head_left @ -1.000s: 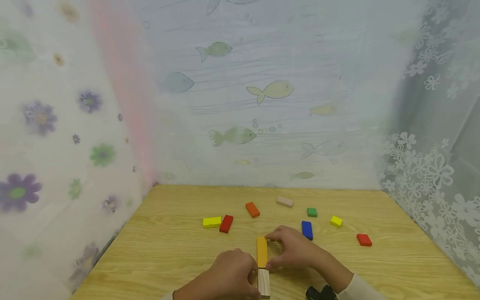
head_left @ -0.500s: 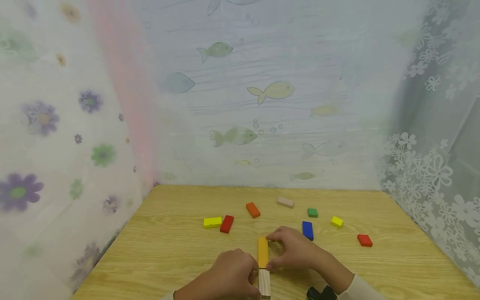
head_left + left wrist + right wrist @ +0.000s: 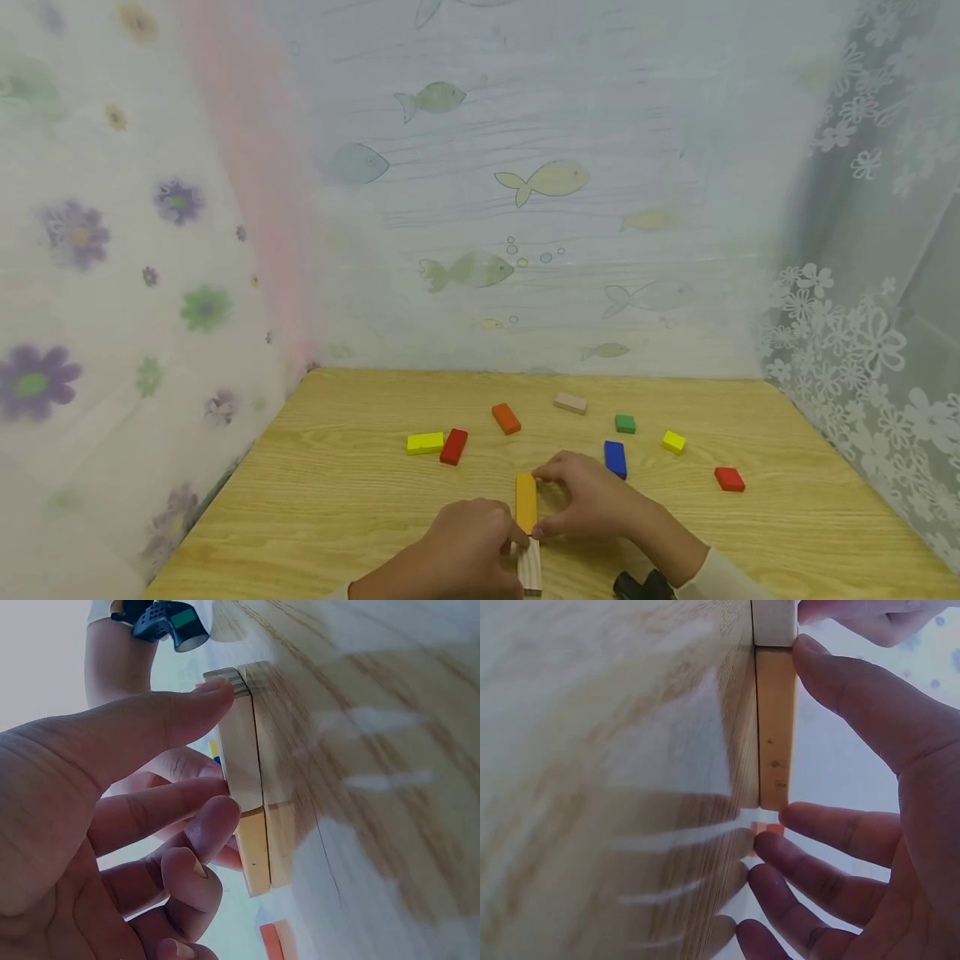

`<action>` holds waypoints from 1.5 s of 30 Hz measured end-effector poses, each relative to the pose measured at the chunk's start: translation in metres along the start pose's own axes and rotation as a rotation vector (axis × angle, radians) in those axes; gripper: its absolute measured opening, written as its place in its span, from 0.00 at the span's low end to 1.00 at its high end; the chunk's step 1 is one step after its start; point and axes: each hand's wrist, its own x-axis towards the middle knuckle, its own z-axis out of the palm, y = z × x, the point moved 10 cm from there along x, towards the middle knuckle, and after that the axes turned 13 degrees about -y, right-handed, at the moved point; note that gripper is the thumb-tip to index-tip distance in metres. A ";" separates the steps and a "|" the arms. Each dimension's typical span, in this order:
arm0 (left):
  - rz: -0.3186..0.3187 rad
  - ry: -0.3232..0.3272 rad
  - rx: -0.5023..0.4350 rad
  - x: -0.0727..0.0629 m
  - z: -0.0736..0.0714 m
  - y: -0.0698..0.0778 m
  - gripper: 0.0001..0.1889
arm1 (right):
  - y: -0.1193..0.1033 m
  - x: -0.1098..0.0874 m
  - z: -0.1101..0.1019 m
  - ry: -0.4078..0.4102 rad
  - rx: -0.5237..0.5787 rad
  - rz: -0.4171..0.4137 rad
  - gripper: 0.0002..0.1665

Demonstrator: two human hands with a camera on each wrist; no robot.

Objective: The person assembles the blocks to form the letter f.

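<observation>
Wood met the left hand: its index fingertip had just hopped onto the far end of the pale block, thumb and finger pinching it. End to end beyond lay the orange block on the table, its 2 ends pinched by the right hand; the join seemed steadied.

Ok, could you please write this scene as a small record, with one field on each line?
left hand: grips bare-wood block
right hand: grips yellow-orange block, thumb and finger at its two ends
how these two lie: in line, end to end
surface: wood-grain table
loose, farther left: yellow block beside red block
loose, just beyond right hand: blue block
</observation>
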 end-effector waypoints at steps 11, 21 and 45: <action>-0.001 0.007 0.019 0.000 0.000 0.000 0.22 | -0.006 -0.002 -0.001 0.002 -0.002 -0.016 0.46; 0.005 0.022 0.034 -0.001 -0.001 0.001 0.22 | -0.004 -0.002 -0.001 -0.003 -0.004 0.000 0.46; -0.017 0.001 0.067 0.000 -0.001 -0.004 0.28 | -0.001 0.000 0.001 -0.004 -0.041 0.020 0.47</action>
